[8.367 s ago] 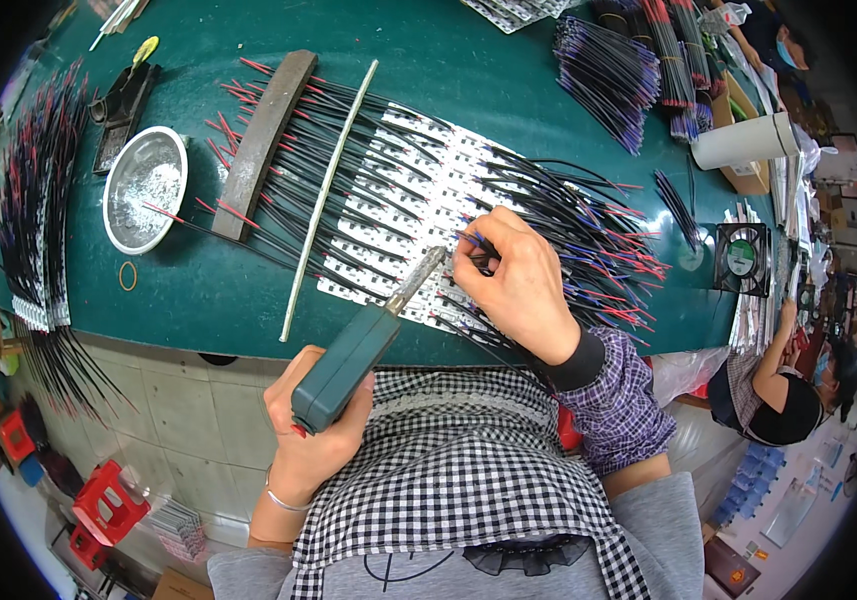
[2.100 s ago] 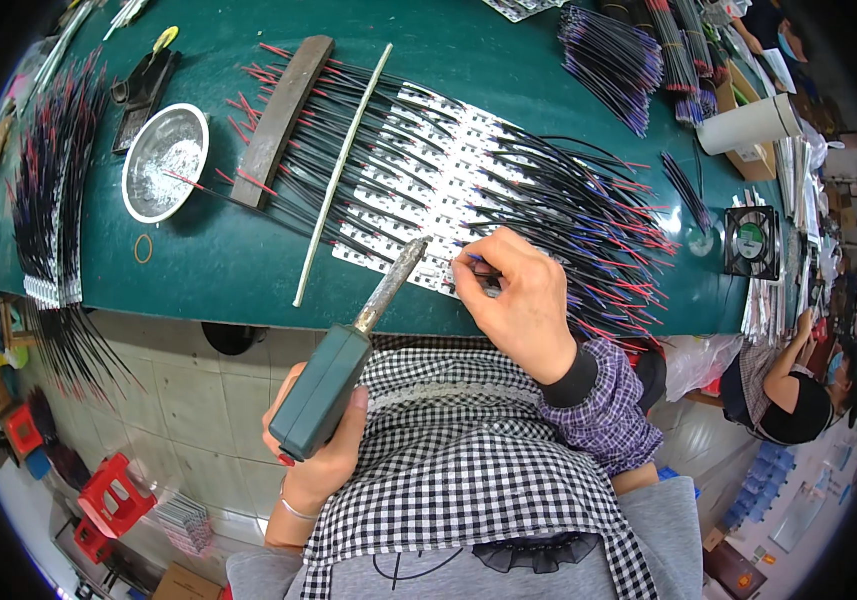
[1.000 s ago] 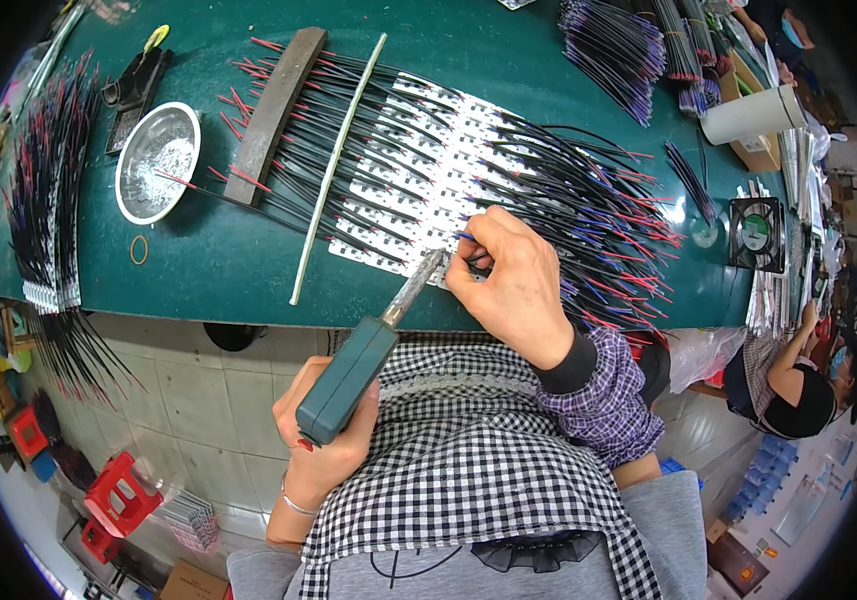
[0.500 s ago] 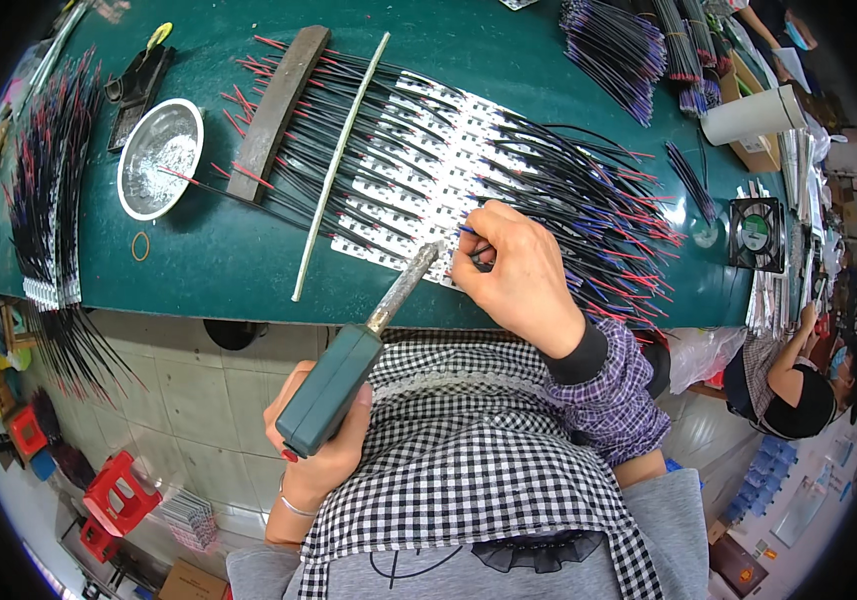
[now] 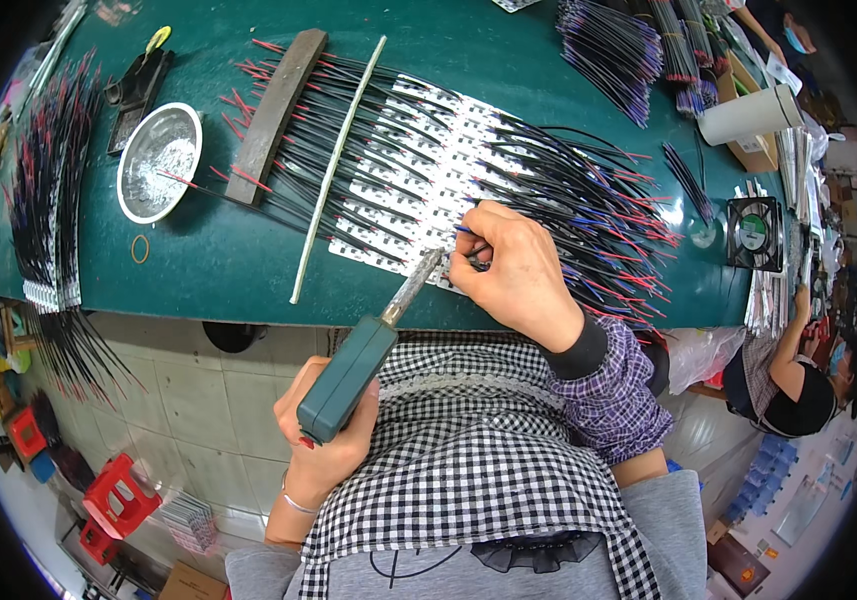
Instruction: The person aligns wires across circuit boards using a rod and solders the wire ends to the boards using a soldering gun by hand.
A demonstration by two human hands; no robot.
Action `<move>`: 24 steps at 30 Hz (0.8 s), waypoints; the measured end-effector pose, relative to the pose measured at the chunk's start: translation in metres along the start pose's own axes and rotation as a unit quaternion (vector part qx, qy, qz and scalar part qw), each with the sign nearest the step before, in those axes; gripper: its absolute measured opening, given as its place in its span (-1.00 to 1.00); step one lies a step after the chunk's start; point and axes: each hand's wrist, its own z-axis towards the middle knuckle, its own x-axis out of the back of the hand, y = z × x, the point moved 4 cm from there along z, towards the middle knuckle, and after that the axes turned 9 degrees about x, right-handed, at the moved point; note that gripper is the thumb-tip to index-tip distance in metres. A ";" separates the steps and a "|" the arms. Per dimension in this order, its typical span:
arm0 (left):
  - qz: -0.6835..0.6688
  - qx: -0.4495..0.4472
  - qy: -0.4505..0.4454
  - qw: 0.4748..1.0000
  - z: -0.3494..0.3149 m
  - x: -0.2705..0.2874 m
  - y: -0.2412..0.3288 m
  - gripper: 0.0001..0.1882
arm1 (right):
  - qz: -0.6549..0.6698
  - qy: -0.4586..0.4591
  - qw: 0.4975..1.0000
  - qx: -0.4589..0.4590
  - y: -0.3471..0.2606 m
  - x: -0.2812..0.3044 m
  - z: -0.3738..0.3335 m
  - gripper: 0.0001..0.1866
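My left hand (image 5: 326, 462) is closed around the dark green handle of a soldering iron (image 5: 350, 378). The iron's metal tip rests close to the lower edge of a white sheet of small circuit boards (image 5: 376, 253). Right beside that tip, my right hand (image 5: 520, 275) pinches a thin wire (image 5: 464, 230); its fingers cover most of it. Rows of black wires (image 5: 608, 215) with red and blue ends fan out from the sheet's right side. More black wires leave its left side, under a pale stick (image 5: 337, 172) and a dark bar (image 5: 276, 118).
Left on the green table (image 5: 198, 290) stand a white bowl (image 5: 128, 190) of whitish bits, a black stand (image 5: 140, 85) and a wired strip bundle (image 5: 48, 200). To the right are a small fan (image 5: 754, 234), a white cylinder (image 5: 748, 116) and wire bundles (image 5: 613, 50). Another person (image 5: 798, 385) sits at right.
My left hand and the soldering iron have shifted slightly right, and the tip sits a little lower, nearer my right fingers. My right hand has barely moved and keeps its pinch.
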 end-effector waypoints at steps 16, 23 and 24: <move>-0.004 0.001 0.024 1.000 -0.005 0.006 0.000 -0.85 | -0.008 -0.008 1.000 0.000 -0.001 0.002 0.001 -0.90; -0.004 -0.003 0.007 1.000 -0.003 0.003 0.002 -0.86 | 0.037 -0.033 0.999 0.007 0.001 0.006 0.003 -0.87; -0.004 -0.003 0.008 1.000 -0.003 0.003 0.003 -0.86 | 0.037 -0.033 0.999 0.008 0.001 0.006 0.003 -0.87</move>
